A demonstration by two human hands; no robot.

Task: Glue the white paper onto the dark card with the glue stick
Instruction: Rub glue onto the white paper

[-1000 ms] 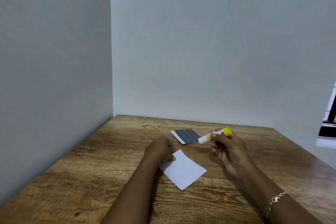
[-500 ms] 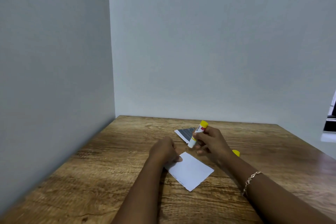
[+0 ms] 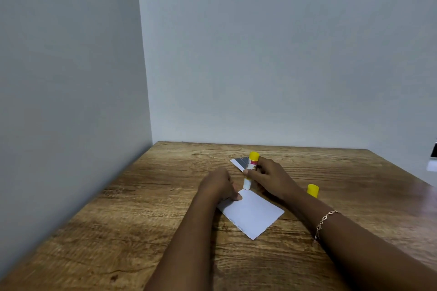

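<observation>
gluing barely begun, it seems, as right hand (image 3: pixel 269 178) grips the uncapped white-and-yellow glue stick (image 3: pixel 250 171) tip-down at the far corner of the white paper rectangle (image 3: pixel 251 215), which left hand (image 3: pixel 216 184) presses flat-fingered onto the wooden surface (image 3: pixel 142 220), the dark striped card (image 3: pixel 241 162) lying unjoined just behind.

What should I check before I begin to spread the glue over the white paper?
1. Cap removed: ok. The yellow cap sits on the table, apart from the glue stick.
2. Firm grip on the stick: ok. The right hand holds it, tip down.
3. Paper held steady: ok. The left hand presses the white paper at its left edge.
4. Tip touching the paper: cannot tell. It is at the far corner.
5. Dark card out of the way: ok. It lies beyond the hands.
</observation>
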